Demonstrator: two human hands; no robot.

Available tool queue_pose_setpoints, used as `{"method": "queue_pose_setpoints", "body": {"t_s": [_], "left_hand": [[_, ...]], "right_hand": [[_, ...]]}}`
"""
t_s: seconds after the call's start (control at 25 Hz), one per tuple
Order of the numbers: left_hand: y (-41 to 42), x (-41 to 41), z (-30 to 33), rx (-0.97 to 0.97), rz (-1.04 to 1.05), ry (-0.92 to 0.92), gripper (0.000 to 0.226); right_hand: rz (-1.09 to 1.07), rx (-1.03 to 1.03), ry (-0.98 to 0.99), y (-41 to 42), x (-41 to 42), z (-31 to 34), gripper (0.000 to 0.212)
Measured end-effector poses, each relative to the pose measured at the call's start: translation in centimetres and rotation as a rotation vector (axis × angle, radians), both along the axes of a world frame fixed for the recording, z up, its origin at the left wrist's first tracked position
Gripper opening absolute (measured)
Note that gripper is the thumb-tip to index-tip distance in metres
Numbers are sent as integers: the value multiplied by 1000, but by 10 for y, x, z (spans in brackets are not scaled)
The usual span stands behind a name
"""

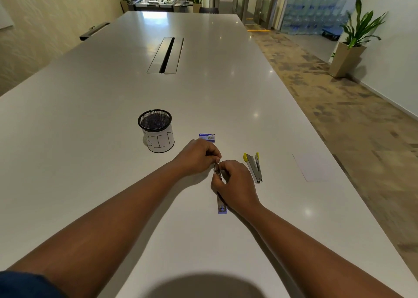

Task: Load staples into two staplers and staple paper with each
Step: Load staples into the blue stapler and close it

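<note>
Both hands (199,156) (235,182) pinch the stapler (221,205), its long axis running toward the table's (90,116) near edge. The staple box (207,137) lies just beyond the left hand.

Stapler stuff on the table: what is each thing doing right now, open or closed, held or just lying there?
Purple stapler: opened out flat on the table, both hands working at its far end.
Left hand: fingers curled, pinching at the stapler.
Right hand: fingers curled over the stapler.
Yellow stapler: lying open, untouched.
Staple box: on the table, untouched.
Paper: lying flat, untouched.
Mesh cup: upright.
</note>
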State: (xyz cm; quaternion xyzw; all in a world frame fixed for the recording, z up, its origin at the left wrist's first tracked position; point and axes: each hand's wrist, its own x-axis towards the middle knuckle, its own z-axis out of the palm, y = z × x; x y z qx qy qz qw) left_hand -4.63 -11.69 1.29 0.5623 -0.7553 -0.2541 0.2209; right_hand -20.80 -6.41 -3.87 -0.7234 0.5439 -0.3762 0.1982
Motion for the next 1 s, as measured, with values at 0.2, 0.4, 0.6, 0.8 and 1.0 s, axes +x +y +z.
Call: {"method": "queue_pose_setpoints", "body": {"t_s": [0.2, 0.4, 0.6, 0.8, 1.0], "left_hand": [[-1, 0, 2, 0, 37, 35, 10], [3, -2, 0, 13, 18, 17, 10], [4, 0, 3, -16, 68, 71, 13], [6, -1, 1, 9, 51, 61, 11], [5, 0, -5, 57, 42, 63, 8]], "right_hand": [[-9, 13, -11, -1, 0, -2, 5], [-3, 14, -11, -1, 0, -2, 5], [-2, 10, -23, 1, 0, 0, 9], [-9, 20, -7, -1, -1, -2, 5], [0, 10, -6, 0, -1, -1, 7]]}}
